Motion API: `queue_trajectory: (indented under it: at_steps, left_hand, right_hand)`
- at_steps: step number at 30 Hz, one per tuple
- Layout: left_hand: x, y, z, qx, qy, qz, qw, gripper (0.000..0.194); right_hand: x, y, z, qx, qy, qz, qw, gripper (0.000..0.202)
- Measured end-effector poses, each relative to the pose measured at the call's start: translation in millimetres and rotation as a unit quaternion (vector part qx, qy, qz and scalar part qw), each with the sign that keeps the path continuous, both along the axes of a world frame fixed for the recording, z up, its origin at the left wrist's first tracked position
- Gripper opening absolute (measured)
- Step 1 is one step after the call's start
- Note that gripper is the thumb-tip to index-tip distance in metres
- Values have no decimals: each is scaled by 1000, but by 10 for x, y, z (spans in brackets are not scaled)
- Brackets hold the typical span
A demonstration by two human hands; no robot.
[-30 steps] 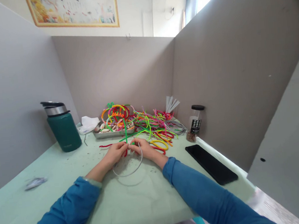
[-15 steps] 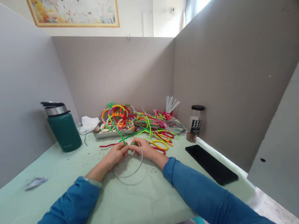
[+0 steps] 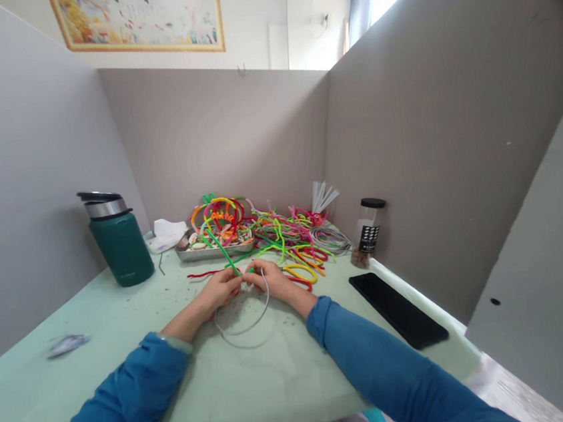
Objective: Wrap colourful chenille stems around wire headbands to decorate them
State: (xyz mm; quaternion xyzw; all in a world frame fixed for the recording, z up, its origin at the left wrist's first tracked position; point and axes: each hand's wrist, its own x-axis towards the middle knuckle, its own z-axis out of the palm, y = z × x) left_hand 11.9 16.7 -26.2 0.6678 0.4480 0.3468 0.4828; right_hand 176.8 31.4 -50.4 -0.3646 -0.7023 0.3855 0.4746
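Two bare hands, blue sleeves, meeting over the middle of a pale green covered table (image 3: 260, 391). Item: left hand (image 3: 221, 290), thumb and fingers pinched about the lower end of a green fuzzy stem (image 3: 224, 252), which rises from the fingertips and leans away to the left, its upper part seen against the tray. Item: right hand (image 3: 269, 281), just beside the left, fingertips closed on a grey cord (image 3: 260, 320); the cord curves down in a loop below both hands. A small green piece (image 3: 251, 270) shows at the right fingertips; how stem and cord meet there is too small to tell for certain.

Beyond the hands: one metal tray (image 3: 215, 252), heaped with small pieces, several colored rings (image 3: 216, 204) standing over it; to its right, one tangled pile of bright fuzzy stems (image 3: 288, 229), with a coil of grey wire (image 3: 333, 240) and a fan of white strips (image 3: 324, 197) beside it.

Right side: one clear jar (image 3: 368, 234), black lid, dark label; nearer, one flat black slab (image 3: 398, 309).

Left side: one green bottle (image 3: 121, 249), upright, lid tilted; near it, crumpled white tissue (image 3: 167, 234)
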Motion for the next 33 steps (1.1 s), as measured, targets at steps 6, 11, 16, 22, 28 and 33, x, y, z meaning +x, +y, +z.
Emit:
queue_trajectory:
  at_steps: [6, 11, 16, 22, 28, 33]
  left_hand:
    - [0, -14, 12, 13, 4, 4, 1000, 34]
    - [9, -27, 25, 22, 17, 7, 1000, 33]
    - [19, -23, 38, 31, 28, 16, 999, 34]
    - [-3, 8, 1, 47, 35, 19, 998, 34]
    - [0, 14, -4, 54, 39, 18, 998, 35]
    - [-8, 17, -8, 57, 45, 16, 997, 36]
  right_hand:
    - [4, -2, -6, 9, -6, -1, 1000, 27]
    - [1, 0, -10, 14, -6, 1, 1000, 27]
    - [2, -8, 2, 12, -10, -3, 1000, 29]
    - [2, -24, 19, 12, -10, -4, 1000, 31]
    - [1, -24, 17, 16, -16, -6, 1000, 32]
    - [6, -14, 6, 16, -17, -7, 1000, 31]
